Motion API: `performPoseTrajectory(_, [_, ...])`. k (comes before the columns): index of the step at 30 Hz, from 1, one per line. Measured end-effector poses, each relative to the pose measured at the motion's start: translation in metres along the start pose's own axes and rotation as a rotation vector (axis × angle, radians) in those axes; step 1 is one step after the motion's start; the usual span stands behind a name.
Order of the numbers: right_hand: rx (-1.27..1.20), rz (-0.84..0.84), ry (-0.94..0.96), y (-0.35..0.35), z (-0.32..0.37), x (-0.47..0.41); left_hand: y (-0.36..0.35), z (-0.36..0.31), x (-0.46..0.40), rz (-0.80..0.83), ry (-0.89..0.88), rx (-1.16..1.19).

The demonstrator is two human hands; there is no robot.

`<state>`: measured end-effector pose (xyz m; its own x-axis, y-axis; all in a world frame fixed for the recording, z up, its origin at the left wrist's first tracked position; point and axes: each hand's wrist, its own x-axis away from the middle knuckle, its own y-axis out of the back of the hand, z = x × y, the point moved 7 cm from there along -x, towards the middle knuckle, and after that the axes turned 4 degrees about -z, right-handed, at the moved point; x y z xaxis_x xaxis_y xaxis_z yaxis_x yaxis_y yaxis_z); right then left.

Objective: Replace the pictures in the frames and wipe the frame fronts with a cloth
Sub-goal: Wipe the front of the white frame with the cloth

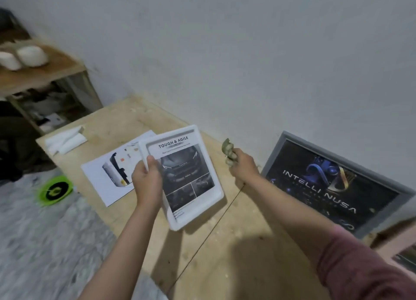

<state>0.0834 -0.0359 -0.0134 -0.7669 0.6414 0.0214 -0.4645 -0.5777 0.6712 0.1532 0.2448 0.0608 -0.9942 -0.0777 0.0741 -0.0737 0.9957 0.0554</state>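
Head view: the left hand (147, 180) grips the white frame (180, 176) by its left edge, fingers curled round it, front up, above the surface (236, 243). The right hand (244, 168) clutches a bunched cloth (229, 152), just right of the frame's far corner. The frame's long axis runs away from the person, so the wipe likely calls for a leftward reach.

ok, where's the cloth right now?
Head view, right of centre: the cloth is bunched in the right hand, held above the wooden table, between the white frame and the grey frame leaning on the wall.
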Motion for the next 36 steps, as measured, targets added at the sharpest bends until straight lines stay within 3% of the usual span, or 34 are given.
performPoseTrajectory(5, [0.529, 0.062, 0.344, -0.031, -0.013, -0.050, -0.003, 0.017, -0.013, -0.054, 0.041, -0.012])
performPoseTrajectory(7, [0.646, 0.108, 0.335, -0.043, -0.032, -0.054, -0.005, 0.025, -0.018, -0.044, 0.065, -0.025])
performPoseTrajectory(11, [0.730, 0.394, 0.138, -0.078, -0.076, -0.050, -0.009, 0.033, -0.020, -0.045, 0.089, -0.008])
performPoseTrajectory(16, [0.476, 0.329, 0.091, -0.066, -0.056, -0.046, -0.017, 0.033, -0.011, 0.037, 0.123, -0.004])
performPoseTrajectory(20, [-0.208, 0.076, -0.090, -0.023, -0.024, -0.012, -0.024, 0.029, 0.000, 0.119, 0.150, 0.017])
performPoseTrajectory(23, [-0.634, 0.124, -0.283, -0.004, -0.004, 0.033, -0.031, 0.019, 0.012, 0.201, 0.151, 0.057])
performPoseTrajectory(27, [-0.695, 0.098, -0.237, 0.018, 0.008, 0.082, -0.040, 0.015, 0.028, 0.296, 0.188, 0.085])
performPoseTrajectory(36, [-0.700, -0.390, -0.347, 0.093, -0.023, 0.171, -0.069, 0.010, 0.100, 0.714, 0.230, 0.035])
